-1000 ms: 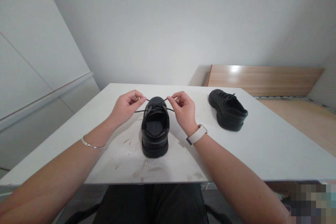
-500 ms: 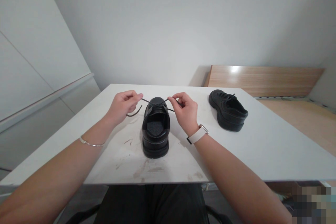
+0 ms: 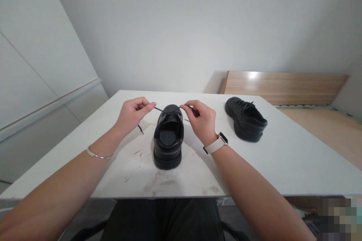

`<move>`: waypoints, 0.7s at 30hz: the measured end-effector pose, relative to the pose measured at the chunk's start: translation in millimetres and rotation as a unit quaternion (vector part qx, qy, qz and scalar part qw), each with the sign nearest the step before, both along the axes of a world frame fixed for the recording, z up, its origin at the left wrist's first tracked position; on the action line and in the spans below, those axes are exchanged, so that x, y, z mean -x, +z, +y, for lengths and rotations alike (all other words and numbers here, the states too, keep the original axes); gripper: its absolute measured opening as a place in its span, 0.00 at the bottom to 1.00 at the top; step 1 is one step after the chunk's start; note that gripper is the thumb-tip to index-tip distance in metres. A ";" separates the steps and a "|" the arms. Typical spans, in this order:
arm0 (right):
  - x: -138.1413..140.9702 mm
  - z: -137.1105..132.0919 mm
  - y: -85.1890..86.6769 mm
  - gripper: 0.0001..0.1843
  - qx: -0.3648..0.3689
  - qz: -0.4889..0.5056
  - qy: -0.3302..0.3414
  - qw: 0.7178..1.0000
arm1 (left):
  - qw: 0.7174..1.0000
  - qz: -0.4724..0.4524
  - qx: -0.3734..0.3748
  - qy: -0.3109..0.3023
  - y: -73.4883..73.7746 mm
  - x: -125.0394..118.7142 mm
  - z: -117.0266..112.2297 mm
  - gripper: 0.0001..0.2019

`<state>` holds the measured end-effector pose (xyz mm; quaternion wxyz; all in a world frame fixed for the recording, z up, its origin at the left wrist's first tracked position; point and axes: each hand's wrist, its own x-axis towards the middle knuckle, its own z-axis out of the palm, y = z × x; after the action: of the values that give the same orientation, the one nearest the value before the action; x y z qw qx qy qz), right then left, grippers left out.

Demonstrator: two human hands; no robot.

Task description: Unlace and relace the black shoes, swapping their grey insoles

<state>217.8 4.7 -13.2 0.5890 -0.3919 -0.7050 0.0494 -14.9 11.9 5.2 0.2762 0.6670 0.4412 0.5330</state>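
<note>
A black leather shoe (image 3: pixel 167 154) stands on the white table in front of me, its heel towards me and its toe pointing away. My left hand (image 3: pixel 136 116) is closed, pinching one end of the black shoelace (image 3: pixel 160 109) to the left of the shoe's toe. The loose tip of that end dangles below the palm. On the other side, my right hand (image 3: pixel 200 117) is closed in a pinch on the other lace end. Between the two hands the lace runs fairly straight over the top of the shoe's tongue.
Farther right on the white table (image 3: pixel 254 169) rests a second black shoe (image 3: pixel 246 119) with its lace tied. A wooden headboard (image 3: pixel 283 86) and a bed frame lie beyond the table's right side. White cabinet panels (image 3: pixel 34 64) rise at the left.
Both hands keep their pinch on the lace and have shifted slightly, the right one a little outward. The loose tip under my left hand has swung downward.
</note>
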 end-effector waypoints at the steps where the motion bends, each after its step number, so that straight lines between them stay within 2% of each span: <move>1: -1.3 -1.1 1.9 0.12 -0.009 -0.014 -0.008 1.000 | 1.000 -0.013 0.006 -0.007 -0.7 0.8 0.8 0.17; 3: -3.5 -2.4 5.8 0.14 -0.008 -0.009 -0.020 1.000 | 0.998 -0.046 0.030 -0.036 -2.2 2.7 2.3 0.17; 5: -5.2 -2.3 9.3 0.21 0.040 0.032 0.013 0.999 | 0.990 -0.081 0.070 -0.089 -3.6 5.1 3.1 0.17; 7: -6.4 -0.7 11.4 0.30 0.143 0.076 0.107 0.981 | 0.979 -0.097 0.105 -0.148 -4.6 7.4 3.0 0.18; 9: -7.2 2.7 11.0 0.36 0.246 0.101 0.202 0.943 | 0.975 -0.078 0.100 -0.180 -4.9 8.8 2.2 0.21; 11: -7.8 8.2 7.6 0.38 0.289 0.119 0.231 0.921 | 0.983 -0.031 0.059 -0.169 -4.9 8.6 1.6 0.24; 13: -8.4 15.2 1.5 0.35 0.281 0.120 0.203 0.930 | 0.991 0.030 0.026 -0.129 -5.3 6.6 1.6 0.25; 16: -8.9 25.1 -9.0 0.24 0.265 0.082 0.166 0.946 | 0.990 0.118 0.018 -0.072 -7.6 1.5 3.1 0.19; 18: -8.3 29.0 -14.4 0.19 0.273 0.050 0.176 0.944 | 0.985 0.161 0.018 -0.064 -9.7 -1.7 4.3 0.16; 21: -6.2 30.7 -18.8 0.17 0.295 0.042 0.196 0.934 | 0.980 0.184 0.021 -0.078 -12.1 -4.5 5.4 0.15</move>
<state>224.0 35.5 -32.0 0.4549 -0.3995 -0.6960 0.3861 -10.4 17.4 -6.9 0.2447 0.7802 0.4420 0.3689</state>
